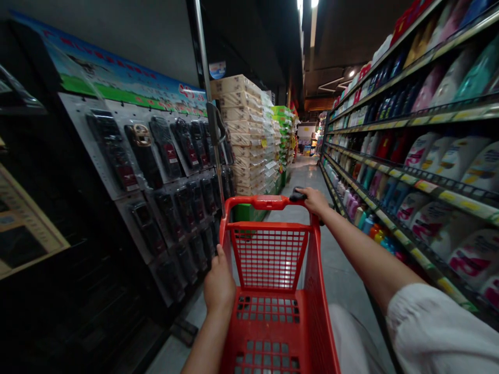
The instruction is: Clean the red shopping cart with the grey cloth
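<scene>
Red plastic grid-walled shopping cart (268, 330) mid-aisle: left hand (219, 288) grasping its left rim, right hand (315, 201) clasped on black grip (297, 195), far right corner. Packaged black belts (166, 148) crowd left, pale wrapped packs (241, 135) stacked beyond, coloured plastic bottles (421, 149) shelved right.

It is dim here. White ceiling lights (314, 4) glow near 1 o'clock. Shiny light on the floor (345, 275) shows through the red cart (268, 328) toward 5 o'clock. Deep dark fills 8 o'clock. Bottles (452, 158) at 3 o'clock look stretched and a bit blurry.
</scene>
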{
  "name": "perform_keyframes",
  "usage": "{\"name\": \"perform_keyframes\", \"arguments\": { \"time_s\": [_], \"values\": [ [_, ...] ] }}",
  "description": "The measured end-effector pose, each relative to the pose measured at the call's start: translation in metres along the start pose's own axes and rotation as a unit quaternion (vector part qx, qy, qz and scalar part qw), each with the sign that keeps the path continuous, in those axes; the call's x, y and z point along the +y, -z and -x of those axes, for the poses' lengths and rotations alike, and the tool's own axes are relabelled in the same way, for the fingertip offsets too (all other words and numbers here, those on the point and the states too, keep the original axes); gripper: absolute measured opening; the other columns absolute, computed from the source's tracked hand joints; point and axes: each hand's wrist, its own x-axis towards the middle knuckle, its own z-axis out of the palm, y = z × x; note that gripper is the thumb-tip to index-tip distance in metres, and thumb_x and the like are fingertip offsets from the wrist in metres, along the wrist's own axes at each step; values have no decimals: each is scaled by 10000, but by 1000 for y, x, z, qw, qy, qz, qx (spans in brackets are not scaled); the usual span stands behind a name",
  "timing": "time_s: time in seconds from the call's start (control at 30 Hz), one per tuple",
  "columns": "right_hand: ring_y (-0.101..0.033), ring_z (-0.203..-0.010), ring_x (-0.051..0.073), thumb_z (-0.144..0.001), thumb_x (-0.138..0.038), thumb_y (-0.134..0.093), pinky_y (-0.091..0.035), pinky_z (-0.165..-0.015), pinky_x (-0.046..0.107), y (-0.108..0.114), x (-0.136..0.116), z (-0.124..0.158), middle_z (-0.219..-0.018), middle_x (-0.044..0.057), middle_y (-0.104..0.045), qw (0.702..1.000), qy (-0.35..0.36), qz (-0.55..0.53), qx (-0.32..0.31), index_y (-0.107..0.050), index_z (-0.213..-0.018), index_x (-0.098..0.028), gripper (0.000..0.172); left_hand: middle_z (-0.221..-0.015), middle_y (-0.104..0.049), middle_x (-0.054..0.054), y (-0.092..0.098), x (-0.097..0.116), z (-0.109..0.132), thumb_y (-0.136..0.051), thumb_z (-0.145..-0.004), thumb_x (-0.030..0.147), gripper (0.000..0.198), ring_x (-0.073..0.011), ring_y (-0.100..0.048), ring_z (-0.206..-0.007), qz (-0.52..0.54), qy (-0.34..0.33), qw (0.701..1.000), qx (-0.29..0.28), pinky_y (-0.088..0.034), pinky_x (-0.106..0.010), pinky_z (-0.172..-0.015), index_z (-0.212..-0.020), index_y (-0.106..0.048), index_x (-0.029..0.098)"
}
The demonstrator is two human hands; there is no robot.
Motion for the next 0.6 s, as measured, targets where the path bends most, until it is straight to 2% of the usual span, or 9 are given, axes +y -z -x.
{"name": "perform_keyframes", "arguments": {
  "time_s": [0.07,0.2,0.43,0.6],
  "values": [
    [-569,-1158,279,-899,-184,-448,-437,-956,387,-2,-12,-7,-1349,45,-595,1000,-12,-1,5,-465,-1439,-346,564,-1202,-610,-157,-2,0,-1,-320,-862,-4,708,-164,-685,-772,4,-3,1000,2,-452,-256,-585,-1547,-186,113],
    [-564,-1156,309,-882,-213,-458,-434,-944,486,-8,-46,-16,-1230,67,-671,998,-17,35,-45,-584,-1320,-352,477,-1172,-616,-140,-4,1,-1,-325,-889,14,682,-161,-687,-800,4,9,1000,2,-446,-245,-602,-1548,-197,136],
    [-547,-1160,330,-887,-317,-435,-416,-930,528,-17,-117,-30,-1214,108,-672,998,27,27,-51,-645,-1236,-290,408,-1157,-613,-135,-5,4,2,-332,-902,25,678,-157,-682,-814,8,19,1000,-3,-460,-239,-634,-1551,-206,170],
    [-581,-1139,305,-878,-275,-449,-416,-931,504,-26,-167,-41,-1233,113,-665,996,59,41,-60,-659,-1189,-272,375,-1156,-616,-134,-2,6,3,-330,-907,31,671,-168,-685,-811,15,25,999,-17,-464,-254,-619,-1553,-185,141]
  ]
}}
